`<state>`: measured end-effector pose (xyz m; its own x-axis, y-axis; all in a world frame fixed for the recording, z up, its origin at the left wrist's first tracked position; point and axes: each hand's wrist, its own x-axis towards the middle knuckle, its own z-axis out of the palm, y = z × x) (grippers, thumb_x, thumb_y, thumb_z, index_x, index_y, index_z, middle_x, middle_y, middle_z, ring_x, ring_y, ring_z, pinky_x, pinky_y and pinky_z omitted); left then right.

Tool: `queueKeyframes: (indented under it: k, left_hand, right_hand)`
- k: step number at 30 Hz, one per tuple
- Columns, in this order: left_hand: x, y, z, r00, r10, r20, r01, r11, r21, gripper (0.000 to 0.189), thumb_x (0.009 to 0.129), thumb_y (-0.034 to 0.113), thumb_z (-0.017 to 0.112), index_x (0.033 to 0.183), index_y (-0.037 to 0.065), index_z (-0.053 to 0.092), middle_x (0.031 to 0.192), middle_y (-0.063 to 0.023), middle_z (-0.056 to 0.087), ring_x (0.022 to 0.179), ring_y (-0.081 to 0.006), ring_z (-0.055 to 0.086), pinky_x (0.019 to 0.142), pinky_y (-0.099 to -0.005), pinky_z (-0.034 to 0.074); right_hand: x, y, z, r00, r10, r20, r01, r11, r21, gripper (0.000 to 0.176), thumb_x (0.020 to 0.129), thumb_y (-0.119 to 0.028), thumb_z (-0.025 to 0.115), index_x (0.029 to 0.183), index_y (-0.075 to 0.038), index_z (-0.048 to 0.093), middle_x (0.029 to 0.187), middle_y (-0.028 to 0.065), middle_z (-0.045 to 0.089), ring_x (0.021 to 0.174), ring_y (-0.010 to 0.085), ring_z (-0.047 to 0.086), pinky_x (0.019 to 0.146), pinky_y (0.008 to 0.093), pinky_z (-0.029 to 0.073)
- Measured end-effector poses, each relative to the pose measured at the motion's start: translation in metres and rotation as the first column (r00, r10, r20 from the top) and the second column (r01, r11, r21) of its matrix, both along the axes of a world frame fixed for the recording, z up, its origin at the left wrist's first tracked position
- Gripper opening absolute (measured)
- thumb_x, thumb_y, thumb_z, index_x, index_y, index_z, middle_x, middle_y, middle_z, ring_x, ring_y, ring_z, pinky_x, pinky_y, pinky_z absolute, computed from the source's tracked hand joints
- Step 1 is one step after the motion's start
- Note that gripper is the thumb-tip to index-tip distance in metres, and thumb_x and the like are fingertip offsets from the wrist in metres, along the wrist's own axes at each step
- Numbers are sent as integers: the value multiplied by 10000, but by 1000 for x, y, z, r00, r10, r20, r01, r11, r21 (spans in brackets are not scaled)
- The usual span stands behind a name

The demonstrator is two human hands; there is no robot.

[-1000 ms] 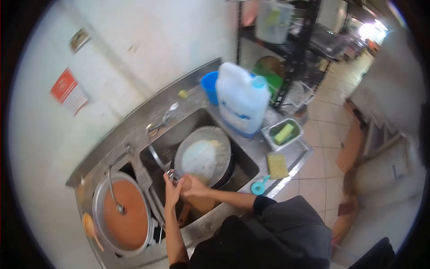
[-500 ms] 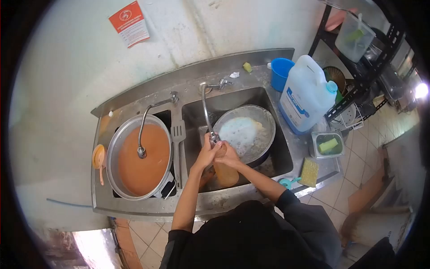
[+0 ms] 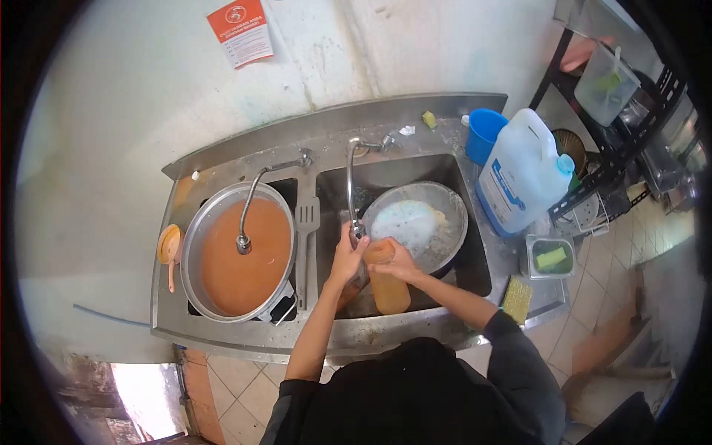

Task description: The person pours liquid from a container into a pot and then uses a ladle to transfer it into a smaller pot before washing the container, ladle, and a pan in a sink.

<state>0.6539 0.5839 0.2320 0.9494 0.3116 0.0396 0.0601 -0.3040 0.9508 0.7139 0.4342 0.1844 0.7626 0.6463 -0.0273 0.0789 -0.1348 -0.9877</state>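
My left hand (image 3: 345,259) is closed around the lower end of the bent metal faucet (image 3: 351,182) over the right sink basin (image 3: 326,200). Close beside it, my right hand (image 3: 398,261) grips an orange-tinted see-through bottle (image 3: 390,291) near its mouth. The bottle tilts a little, its base toward me. Behind my hands, a large round pan (image 3: 454,237) with white suds sits in the basin. Something orange-brown lies low in the basin, partly hidden by my left arm.
A big pot (image 3: 189,276) of orange-brown liquid fills the left basin under a second faucet (image 3: 243,243). A slotted spatula (image 3: 306,216) lies on the divider. On the right stand a blue cup (image 3: 486,133), a jerrycan (image 3: 523,174), a sponge container (image 3: 549,258) and a yellow scouring pad (image 3: 517,300).
My right hand has moved slightly away from my left, and the bottle's mouth now shows between them. My left hand stays at the faucet end. The whole view has shifted a little.
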Motion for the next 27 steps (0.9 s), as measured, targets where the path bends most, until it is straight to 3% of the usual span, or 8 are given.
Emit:
queueKeyframes:
  k: [3, 8, 10, 14, 16, 20, 25, 27]
  left_hand:
    - [-1, 7, -7, 999, 38, 33, -38, 999, 7, 378, 859, 240, 572, 1171, 101, 409, 808, -9, 497, 695, -95, 452, 659, -247, 399]
    - [-1, -7, -9, 998, 52, 37, -50, 997, -51, 428, 855, 250, 579, 1206, 109, 380, 757, 5, 456, 659, -94, 419, 632, -245, 384]
    - [0, -14, -7, 996, 70, 53, -67, 995, -72, 443, 852, 263, 582, 1212, 108, 374, 773, 2, 465, 670, -95, 426, 637, -247, 386]
    - [1, -15, -10, 994, 74, 77, -71, 997, -44, 442, 852, 217, 572, 1211, 68, 360, 826, -42, 501, 695, -130, 469, 663, -283, 417]
    - [3, -14, -18, 993, 89, 81, -81, 992, -93, 447, 852, 263, 577, 1214, 103, 371, 856, -16, 493, 714, -103, 448, 668, -253, 395]
    - [2, -12, -8, 995, 91, 52, -85, 990, -109, 462, 849, 256, 576, 1225, 95, 362, 821, -30, 492, 714, -112, 464, 675, -275, 410]
    - [-3, -21, -16, 992, 116, 44, -112, 990, -84, 465, 849, 242, 570, 1228, 79, 356, 827, -48, 506, 735, -136, 493, 689, -288, 419]
    - [3, -14, -13, 987, 141, 78, -137, 989, -62, 465, 848, 245, 571, 1227, 79, 358, 835, -52, 509, 743, -139, 497, 693, -290, 421]
  right_hand:
    - [34, -12, 29, 998, -22, 59, 23, 1000, -7, 527, 621, -237, 765, 1045, -38, 523, 959, 89, 602, 919, 181, 574, 808, 317, 459]
    - [123, -14, 103, 915, -363, -175, 400, 771, 495, 395, 679, -90, 711, 1021, -46, 519, 941, 63, 603, 864, 140, 583, 769, 295, 482]
    - [122, 1, 69, 895, -395, 207, 332, 900, 281, 409, 657, -100, 730, 1004, -56, 518, 930, 59, 607, 839, 146, 589, 761, 293, 487]
    - [133, 13, 50, 941, -240, 238, 215, 968, 128, 438, 629, -116, 748, 997, -60, 518, 929, 54, 606, 841, 150, 587, 772, 296, 481]
    - [139, 14, 36, 876, -472, -104, 480, 825, 299, 452, 603, -125, 757, 985, -56, 526, 922, 51, 604, 845, 156, 585, 792, 299, 468]
    - [112, 16, 5, 971, -240, 4, 234, 951, 204, 447, 618, -147, 765, 995, -62, 541, 916, 49, 598, 859, 156, 577, 772, 292, 468]
    - [91, 14, 2, 956, -229, 181, 218, 973, 75, 414, 657, -167, 748, 1001, -54, 549, 927, 59, 596, 862, 152, 571, 748, 293, 466]
    - [116, 3, -8, 944, -326, 39, 308, 920, 241, 404, 666, -158, 738, 1003, -50, 543, 930, 61, 592, 866, 152, 570, 747, 292, 468]
